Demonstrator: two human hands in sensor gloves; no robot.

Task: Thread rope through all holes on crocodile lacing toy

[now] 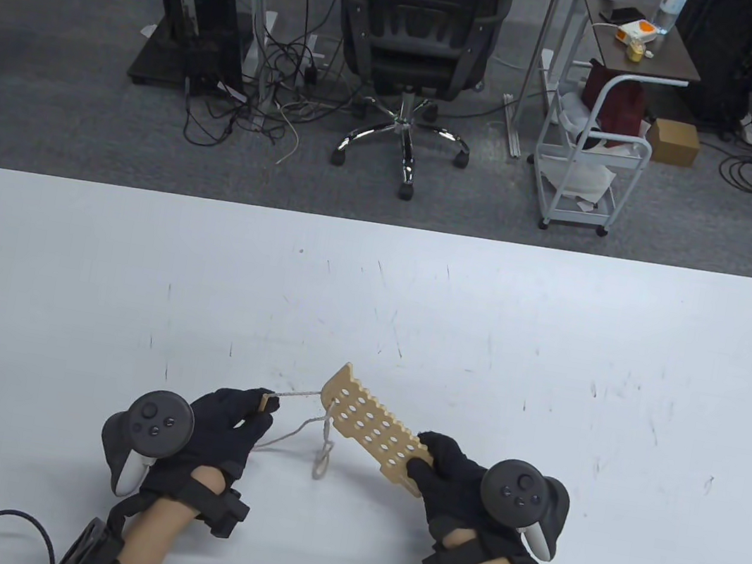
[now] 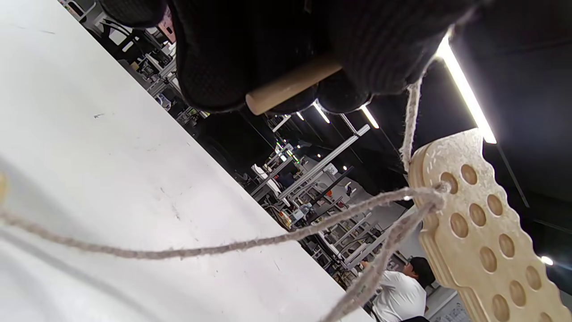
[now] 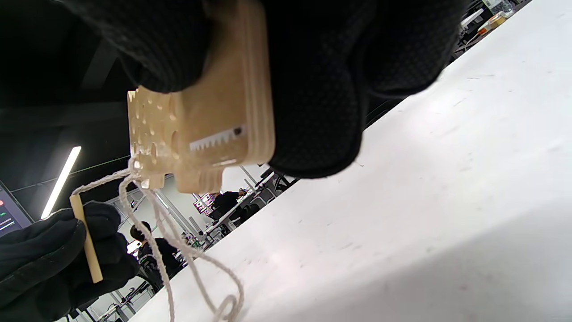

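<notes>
Fingers pinch needle; right hand grips crocodile.

The toy sits at the table's near middle, held off the surface, right hand at its near-right end. Left of it, the left hand pinches the peg. Between them runs the rope (slack drooping to the table). A chair stands far behind.

No readable text or labels anywhere.
</notes>
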